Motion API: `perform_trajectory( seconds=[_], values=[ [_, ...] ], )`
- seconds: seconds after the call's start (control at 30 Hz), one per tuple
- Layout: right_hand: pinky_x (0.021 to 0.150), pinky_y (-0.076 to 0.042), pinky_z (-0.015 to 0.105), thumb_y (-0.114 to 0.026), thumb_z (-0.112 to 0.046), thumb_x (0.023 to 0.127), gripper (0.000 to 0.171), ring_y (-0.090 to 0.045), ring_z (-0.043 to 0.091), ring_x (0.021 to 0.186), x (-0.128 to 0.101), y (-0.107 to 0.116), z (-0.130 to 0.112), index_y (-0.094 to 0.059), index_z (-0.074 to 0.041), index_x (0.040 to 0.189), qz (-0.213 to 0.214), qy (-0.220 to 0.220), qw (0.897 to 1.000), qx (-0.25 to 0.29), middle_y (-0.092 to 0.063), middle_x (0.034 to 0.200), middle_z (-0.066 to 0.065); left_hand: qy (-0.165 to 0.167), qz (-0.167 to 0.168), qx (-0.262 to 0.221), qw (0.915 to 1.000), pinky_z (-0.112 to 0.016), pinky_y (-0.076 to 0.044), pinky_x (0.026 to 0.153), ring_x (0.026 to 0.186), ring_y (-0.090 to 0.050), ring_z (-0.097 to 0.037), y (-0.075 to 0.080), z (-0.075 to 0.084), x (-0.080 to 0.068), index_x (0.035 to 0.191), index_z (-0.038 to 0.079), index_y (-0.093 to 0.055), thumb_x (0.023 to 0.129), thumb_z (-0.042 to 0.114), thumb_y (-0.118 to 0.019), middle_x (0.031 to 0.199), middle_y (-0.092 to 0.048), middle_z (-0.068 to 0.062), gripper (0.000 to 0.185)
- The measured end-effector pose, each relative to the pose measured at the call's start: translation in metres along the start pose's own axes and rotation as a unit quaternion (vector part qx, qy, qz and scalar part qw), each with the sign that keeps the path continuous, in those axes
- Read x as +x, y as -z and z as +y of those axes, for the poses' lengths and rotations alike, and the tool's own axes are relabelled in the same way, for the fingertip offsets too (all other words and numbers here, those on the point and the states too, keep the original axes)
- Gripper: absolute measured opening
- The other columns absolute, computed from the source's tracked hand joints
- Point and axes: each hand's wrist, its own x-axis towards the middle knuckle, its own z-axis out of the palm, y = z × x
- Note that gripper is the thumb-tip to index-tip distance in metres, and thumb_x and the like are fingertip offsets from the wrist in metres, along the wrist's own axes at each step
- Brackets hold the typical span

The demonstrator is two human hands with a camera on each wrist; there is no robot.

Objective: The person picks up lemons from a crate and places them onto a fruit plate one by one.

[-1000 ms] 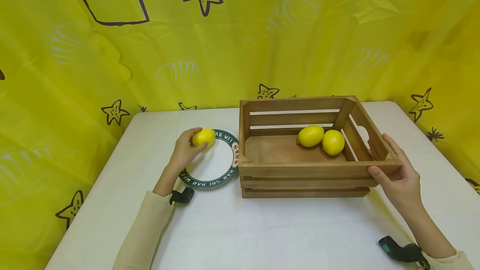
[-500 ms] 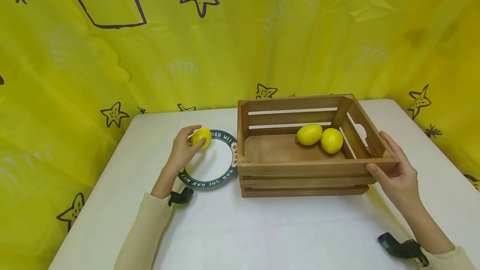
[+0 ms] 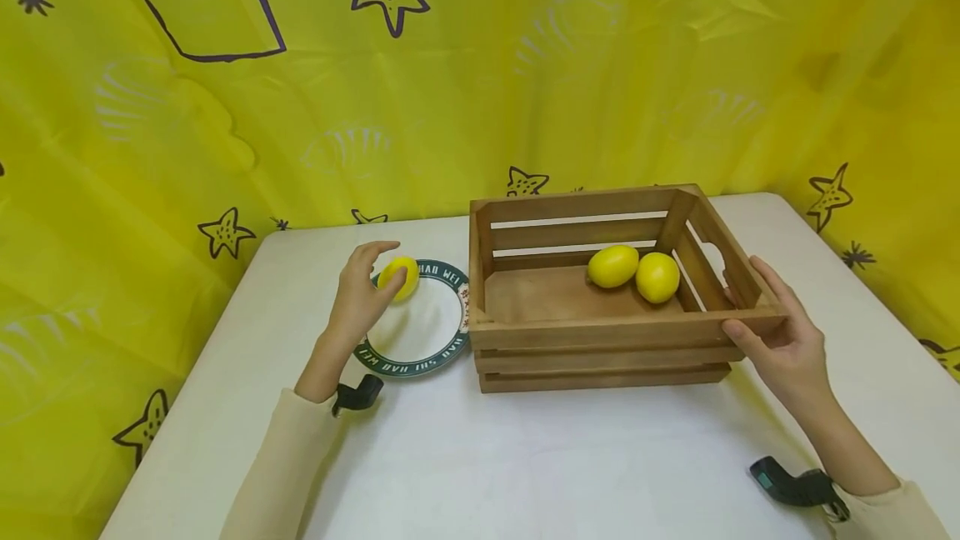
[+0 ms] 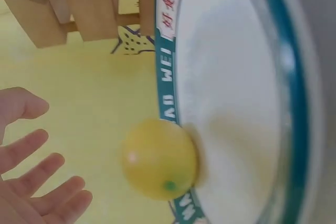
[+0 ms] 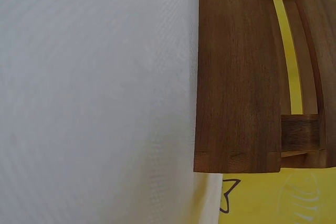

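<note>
While fingers spread: left hand (image 3: 358, 294) grip released beside lemon (image 3: 398, 277) on plate (image 3: 420, 354) rim.
Right hand (image 3: 776, 340): grasping crate (image 3: 600, 332) corner.
Risk: lemon, resting on the sloped rim, may roll onto desk (image 3: 525, 457).

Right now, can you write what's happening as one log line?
left hand: open, just off lemon on plate | right hand: holds crate corner | crate: two lemons inside

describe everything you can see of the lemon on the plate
The lemon is small, oval, smooth and bright yellow, with a tiny green dot near one end in the left wrist view. It lies on its side on the far left rim of the plate. The left hand is spread open beside it, fingers straight, apparently not touching it.
</note>
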Motion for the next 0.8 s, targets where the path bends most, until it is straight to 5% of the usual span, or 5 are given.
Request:
perform_trajectory(
  seconds=[0.33,0.63,0.8],
  values=[
    [0.087,-0.045,0.008,-0.058,0.018,0.085,0.072,-0.053,0.001,0.117,0.002,-0.005,-0.004,-0.036,-0.004,0.150,0.022,-0.035,0.994,-0.105,-0.040,0.150,-0.001,-0.076,0.026,-0.008,0.9967,-0.046,-0.046,0.096,0.120,-0.052,-0.030,0.005,0.024,0.003,0.124,0.001,-0.062,0.089,0.007,-0.068,0.125,-0.059,-0.017,0.036],
    [0.089,-0.044,0.008,-0.059,0.018,0.085,0.072,-0.053,0.002,0.118,0.000,-0.006,-0.003,-0.037,-0.005,0.150,0.025,-0.040,0.997,-0.064,-0.040,0.150,0.000,-0.136,0.013,-0.003,0.9906,-0.043,-0.045,0.093,0.108,-0.053,-0.031,0.009,0.058,0.007,0.122,0.000,-0.063,0.089,0.006,-0.068,0.117,-0.061,-0.016,0.034],
    [0.089,-0.046,0.011,-0.058,0.018,0.086,0.070,-0.056,0.002,0.118,0.000,-0.003,-0.002,-0.035,0.000,0.149,0.011,-0.017,0.999,-0.026,-0.040,0.150,0.001,-0.178,0.007,0.000,0.9839,-0.043,-0.045,0.100,0.114,-0.055,-0.030,0.010,0.077,0.015,0.121,0.001,-0.063,0.089,0.006,-0.068,0.118,-0.061,-0.015,0.033]
  ],
)
